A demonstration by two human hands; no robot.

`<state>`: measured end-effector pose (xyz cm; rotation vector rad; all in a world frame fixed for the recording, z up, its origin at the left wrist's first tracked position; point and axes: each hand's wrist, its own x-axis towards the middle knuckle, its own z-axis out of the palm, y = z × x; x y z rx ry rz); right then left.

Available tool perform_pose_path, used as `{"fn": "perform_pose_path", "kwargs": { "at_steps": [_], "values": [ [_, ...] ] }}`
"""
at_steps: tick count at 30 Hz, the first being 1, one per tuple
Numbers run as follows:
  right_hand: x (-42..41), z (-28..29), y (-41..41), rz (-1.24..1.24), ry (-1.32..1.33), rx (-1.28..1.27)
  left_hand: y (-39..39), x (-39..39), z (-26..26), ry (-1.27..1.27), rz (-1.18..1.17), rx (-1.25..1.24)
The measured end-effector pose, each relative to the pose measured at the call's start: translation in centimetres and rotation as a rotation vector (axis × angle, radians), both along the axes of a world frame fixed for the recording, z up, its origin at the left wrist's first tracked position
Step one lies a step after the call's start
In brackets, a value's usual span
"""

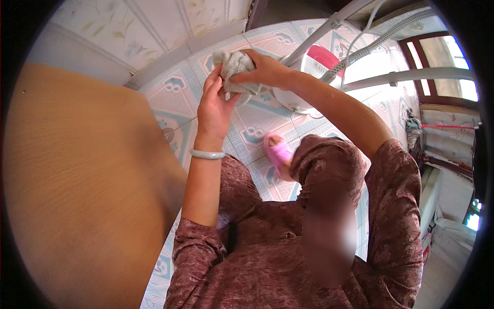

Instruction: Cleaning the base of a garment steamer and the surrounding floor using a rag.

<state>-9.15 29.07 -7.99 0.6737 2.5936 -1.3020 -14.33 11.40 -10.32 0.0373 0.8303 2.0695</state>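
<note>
A bunched, light grey-white cloth (240, 67) is held up in front of me, above the tiled floor. My right hand (266, 69) grips it from the right, with the thumb pressed across its front. From below and to the left, my left hand (216, 102) holds the cloth's edge between fingers and thumb. A pale bangle (207, 154) sits around my left wrist. Part of the cloth hangs below the fingers, and its folds hide some fingertips.
A wooden tabletop (85, 166) fills the left side. Beyond my right forearm stands a white and red appliance (297, 92) with a grey ribbed hose (382, 38) and metal poles (316, 34). A tiled wall (142, 31) rises at the upper left. My foot wears a pink slipper (278, 152).
</note>
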Motion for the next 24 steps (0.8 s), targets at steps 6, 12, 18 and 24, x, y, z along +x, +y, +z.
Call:
{"fn": "perform_pose_path", "kwargs": {
  "at_steps": [6,12,18,24],
  "values": [
    [-6.2,-4.1,2.1,-0.018,0.003,-0.179,-7.7,-2.4,-3.1,0.27,0.026,-0.44],
    [-7.5,-14.8,11.5,-0.19,-0.064,0.464,-16.0,2.3,-2.0,0.594,0.37,-0.827],
    [-9.4,-23.2,9.6,-0.293,-0.182,0.393,-21.6,9.0,7.2,1.965,0.683,-1.736],
    [-11.8,-26.4,4.3,-0.425,-0.316,0.329,-28.5,12.3,7.4,2.045,1.008,-2.247]
  ]
}}
